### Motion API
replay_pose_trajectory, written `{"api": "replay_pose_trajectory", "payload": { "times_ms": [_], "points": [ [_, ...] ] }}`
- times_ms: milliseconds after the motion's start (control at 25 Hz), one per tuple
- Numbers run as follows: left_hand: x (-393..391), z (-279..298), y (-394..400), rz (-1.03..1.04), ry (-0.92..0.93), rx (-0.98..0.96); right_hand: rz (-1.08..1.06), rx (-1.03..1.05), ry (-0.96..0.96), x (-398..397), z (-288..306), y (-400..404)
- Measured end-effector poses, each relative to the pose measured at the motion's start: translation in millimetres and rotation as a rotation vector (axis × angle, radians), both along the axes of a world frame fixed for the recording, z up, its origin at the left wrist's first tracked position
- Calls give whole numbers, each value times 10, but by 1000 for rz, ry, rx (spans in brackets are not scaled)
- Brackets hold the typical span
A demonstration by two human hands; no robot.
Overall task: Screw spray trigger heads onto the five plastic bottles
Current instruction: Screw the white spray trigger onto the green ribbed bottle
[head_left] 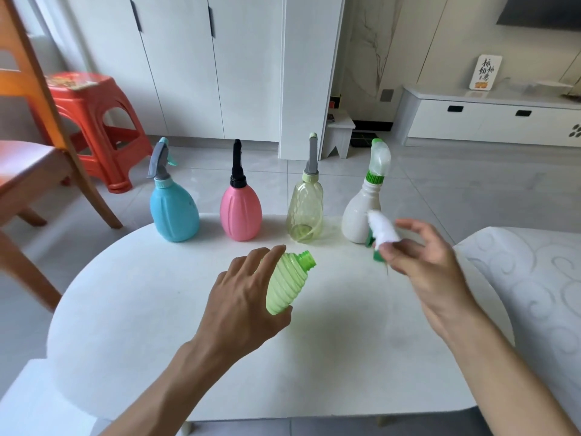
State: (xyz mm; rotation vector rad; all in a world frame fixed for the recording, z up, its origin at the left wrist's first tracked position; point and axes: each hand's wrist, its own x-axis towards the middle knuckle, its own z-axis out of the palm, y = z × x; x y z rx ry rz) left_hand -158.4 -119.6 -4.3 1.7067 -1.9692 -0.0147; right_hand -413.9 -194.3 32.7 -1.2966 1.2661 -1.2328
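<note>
My left hand holds a ribbed light-green bottle tilted above the white table, its open threaded neck pointing up and to the right. My right hand pinches a white and green spray trigger head a short way right of that neck. Along the table's far edge stand a blue bottle, a pink bottle, a clear yellowish bottle and a white bottle, each with a trigger head on top.
A wooden chair and a red plastic stool stand to the left on the tiled floor. A white patterned cushion lies to the right of the table. White cabinets line the back.
</note>
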Motion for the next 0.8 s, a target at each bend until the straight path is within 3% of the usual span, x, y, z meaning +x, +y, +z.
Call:
{"api": "replay_pose_trajectory", "payload": {
  "times_ms": [80, 200, 360, 520, 800],
  "points": [
    [24, -12, 1, 7, -6, 15, 8, -42, -381, -46, 155, 3],
    [54, -32, 24, 8, -10, 29, -46, -29, -607, -88, 211, 12],
    [49, -49, 34, 8, 2, 32, -121, -6, -636, -32, 182, 13],
    [4, -53, 22, -19, 8, 2, -145, -29, -547, 2, 147, 34],
    [-56, -39, 22, -83, 19, -9, -36, 13, -503, 253, 38, 129]
  ]
}}
